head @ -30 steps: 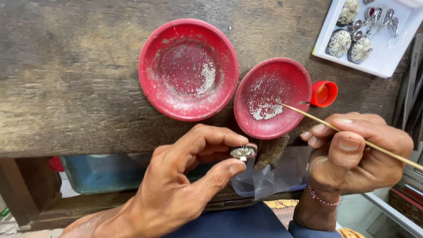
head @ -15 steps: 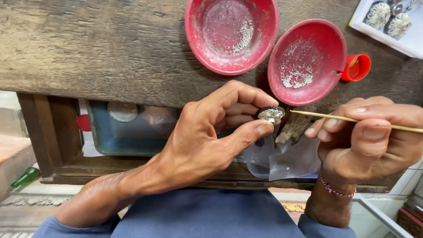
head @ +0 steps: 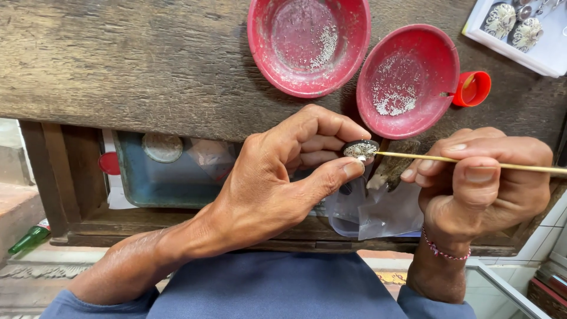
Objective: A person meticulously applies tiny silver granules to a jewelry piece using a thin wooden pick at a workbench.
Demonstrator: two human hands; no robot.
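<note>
Head view looks down on both hands working just off the near edge of a worn wooden bench (head: 147, 65). Left hand (head: 277, 177) is curled, its thumb and fingertips pinched around a small round filigree piece (head: 360, 149) with a dark rim and pale silvery face, held face-up between the two hands. Right hand (head: 478, 183) is closed around a thin wooden stick (head: 472, 162), thumb pressing it against the fingers; the stick runs level from the right, and its tip reaches the piece's right edge, though whether it truly touches is hard to say at this size.

Beyond the left hand's fingers sits a large red bowl (head: 266, 53) holding a scatter of tiny silver granules. Beyond the right hand's knuckles lies a smaller red dish (head: 437, 53) with a patch of the same granules, and a small red cap (head: 475, 88) sits just beside its right rim. Farther right, a white tray (head: 549, 56) carries more filigree pieces. Below the two hands hangs a clear plastic bag (head: 384, 215).
</note>
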